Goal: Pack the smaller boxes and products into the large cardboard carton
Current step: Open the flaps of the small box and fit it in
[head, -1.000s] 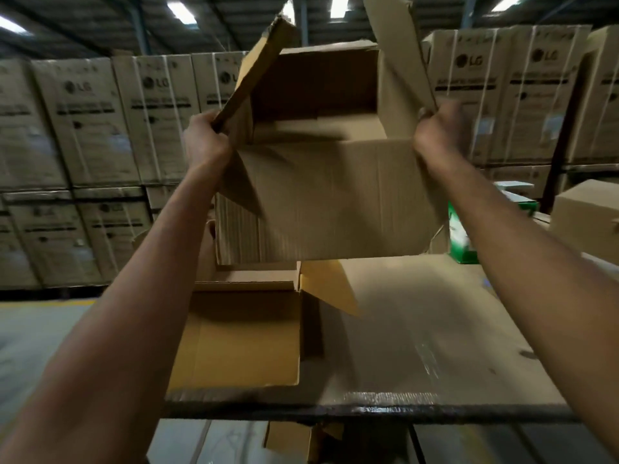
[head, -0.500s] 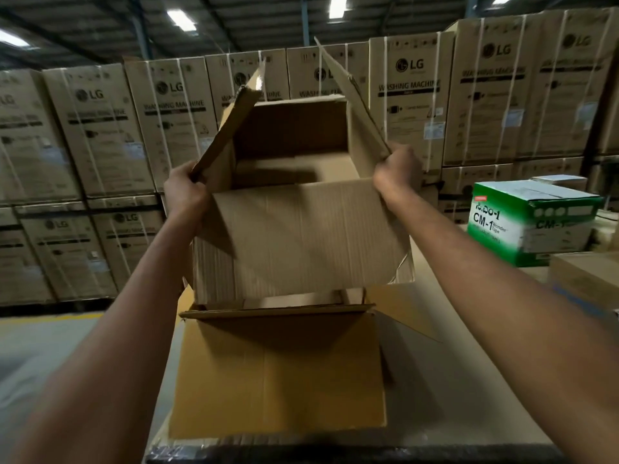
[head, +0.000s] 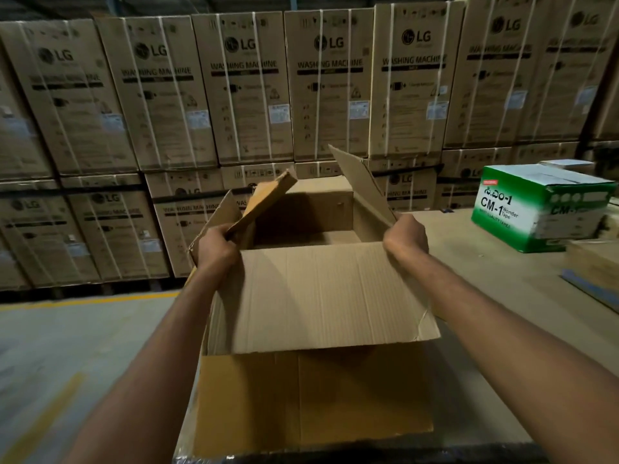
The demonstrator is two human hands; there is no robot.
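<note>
Two bare forearms reach straight forward from the lower corners and converge on the large cardboard carton point(head: 318, 296), one hand at each of its near top corners. The left hand point(head: 217, 249) is curled round the base of the left side flap, which stands up and leans inward over the opening. The right hand point(head: 407, 239) is clenched on the near right corner, at the foot of the right flap, which stands upright. Both wrists are level, knuckles facing the camera.

The carton is open, its inside empty as far as can be seen, and its near flap hangs down toward the person. That flap hides the base, so I cannot tell if it rests on the surface point(head: 485, 296). A paler cardboard panel point(head: 301, 396) lies below the flap at the surface's near edge.

A green-and-white box point(head: 536, 209) marked CM-1 sits well apart to the right. Strapped washing-machine cartons point(head: 248, 85) are stacked behind, beyond the floor point(head: 67, 346).
</note>
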